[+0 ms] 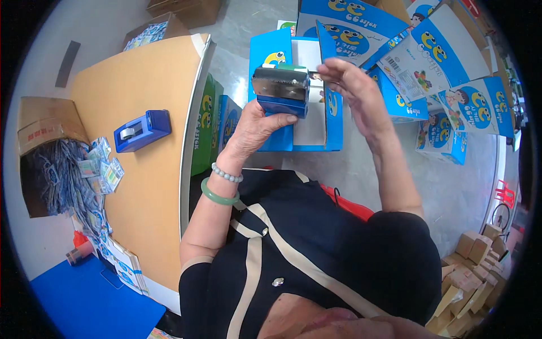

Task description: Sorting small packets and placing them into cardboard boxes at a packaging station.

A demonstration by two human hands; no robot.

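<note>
My left hand (254,130) is wrapped round a blue hand-held packing tape dispenser (282,107), with its thumb along the near side. The dispenser's metal plate and toothed edge face up, and a bit of green shows behind it. Just to the right is my right hand (355,85), its fingers loosely stretched toward the dispenser; whether the fingertips touch it or a tape end I cannot tell. Below both hands stands a blue and white carton (307,133) with its flaps spread and pale contents showing, partly hidden by the dispenser.
On the wooden table (152,186) at left sit a blue desk tape dispenser (144,131) and a tipped brown box (48,121) spilling small packets (68,175). More blue cartons (446,45) crowd the far right. Flattened brown cardboard boxes (468,277) are piled at lower right.
</note>
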